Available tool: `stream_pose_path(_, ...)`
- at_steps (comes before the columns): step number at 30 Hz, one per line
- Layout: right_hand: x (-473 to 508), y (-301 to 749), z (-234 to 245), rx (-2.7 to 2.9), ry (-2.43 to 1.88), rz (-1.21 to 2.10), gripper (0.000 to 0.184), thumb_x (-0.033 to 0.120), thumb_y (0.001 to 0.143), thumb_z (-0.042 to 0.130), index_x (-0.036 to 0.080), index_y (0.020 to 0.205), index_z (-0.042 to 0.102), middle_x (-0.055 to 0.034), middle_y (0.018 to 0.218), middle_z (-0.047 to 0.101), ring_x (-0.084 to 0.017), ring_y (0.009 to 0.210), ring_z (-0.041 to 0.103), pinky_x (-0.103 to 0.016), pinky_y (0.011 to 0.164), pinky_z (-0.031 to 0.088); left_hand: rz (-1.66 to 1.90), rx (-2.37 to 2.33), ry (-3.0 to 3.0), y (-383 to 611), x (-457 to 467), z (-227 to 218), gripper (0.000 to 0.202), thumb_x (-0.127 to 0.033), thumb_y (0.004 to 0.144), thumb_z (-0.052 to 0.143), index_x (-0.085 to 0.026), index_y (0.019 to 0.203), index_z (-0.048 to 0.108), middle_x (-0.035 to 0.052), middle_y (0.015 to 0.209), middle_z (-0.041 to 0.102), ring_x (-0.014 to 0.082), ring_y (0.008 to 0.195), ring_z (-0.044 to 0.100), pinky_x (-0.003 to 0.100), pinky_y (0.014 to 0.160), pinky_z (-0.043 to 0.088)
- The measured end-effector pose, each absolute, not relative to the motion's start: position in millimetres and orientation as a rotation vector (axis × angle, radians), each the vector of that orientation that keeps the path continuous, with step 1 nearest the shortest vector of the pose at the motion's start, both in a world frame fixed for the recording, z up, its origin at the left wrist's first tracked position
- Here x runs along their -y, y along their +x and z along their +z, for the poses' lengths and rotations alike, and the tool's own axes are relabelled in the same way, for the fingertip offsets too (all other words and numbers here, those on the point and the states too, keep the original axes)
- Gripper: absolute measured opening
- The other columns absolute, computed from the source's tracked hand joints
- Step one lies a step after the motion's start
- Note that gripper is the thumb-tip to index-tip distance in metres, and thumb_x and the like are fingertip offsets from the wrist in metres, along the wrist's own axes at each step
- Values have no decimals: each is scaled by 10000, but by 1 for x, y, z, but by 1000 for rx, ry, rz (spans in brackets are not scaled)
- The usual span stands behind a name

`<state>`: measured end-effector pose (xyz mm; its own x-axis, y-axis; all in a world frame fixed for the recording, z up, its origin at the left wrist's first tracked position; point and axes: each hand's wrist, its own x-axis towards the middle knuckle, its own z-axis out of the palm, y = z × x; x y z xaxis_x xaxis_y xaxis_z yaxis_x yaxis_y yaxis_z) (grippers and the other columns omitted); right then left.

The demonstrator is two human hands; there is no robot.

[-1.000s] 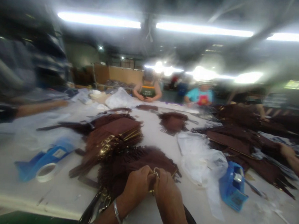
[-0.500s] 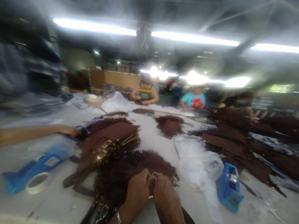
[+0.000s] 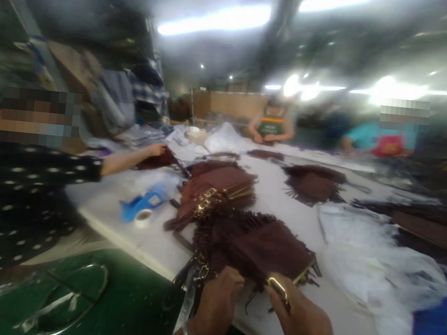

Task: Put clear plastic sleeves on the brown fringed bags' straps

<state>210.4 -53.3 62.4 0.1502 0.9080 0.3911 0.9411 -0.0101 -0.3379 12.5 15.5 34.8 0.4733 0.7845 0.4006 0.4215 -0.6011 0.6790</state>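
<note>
A dark brown fringed bag with gold-coloured edging lies on the table in front of me. My right hand is closed at its near edge, around a gold-coloured metal loop; whatever the loop belongs to is hidden by the fingers. My left hand, with a bracelet at the wrist, has its fingers curled together at the bag's lower left. What lies between those fingers is hidden. Beside the left wrist hangs a gold chain with dark straps. Behind sits a stack of brown bags with gold chains.
At left, a co-worker in a dotted top reaches over the table toward brown material. A blue tape dispenser and a white tape roll lie nearby. White plastic bags and a blue object are at right. Two people work across the table.
The view has swung left, bringing the co-worker and green floor into sight. My hands, close together before, are now apart, and the metal loop shows more plainly in the right one.
</note>
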Motion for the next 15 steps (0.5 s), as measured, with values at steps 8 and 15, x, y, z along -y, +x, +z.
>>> stream_pose_path(8,48,209,76,1462,-1920,415,311,514,870,497,304,1073,604,15,969,733,-211,860,696,-282,705,515,893,-1626,2133,-42,-21,0,367,-257,824,624,-204,1157,477,79,1084,582,265,1031,565,415,909,459)
stream_pose_path(15,43,212,74,1184,-1761,725,424,570,794,570,255,1070,633,-15,959,725,-206,856,664,-267,721,510,992,-1660,2111,-26,-31,1,252,-243,883,501,-195,1130,496,102,1121,577,264,1069,558,421,932,432)
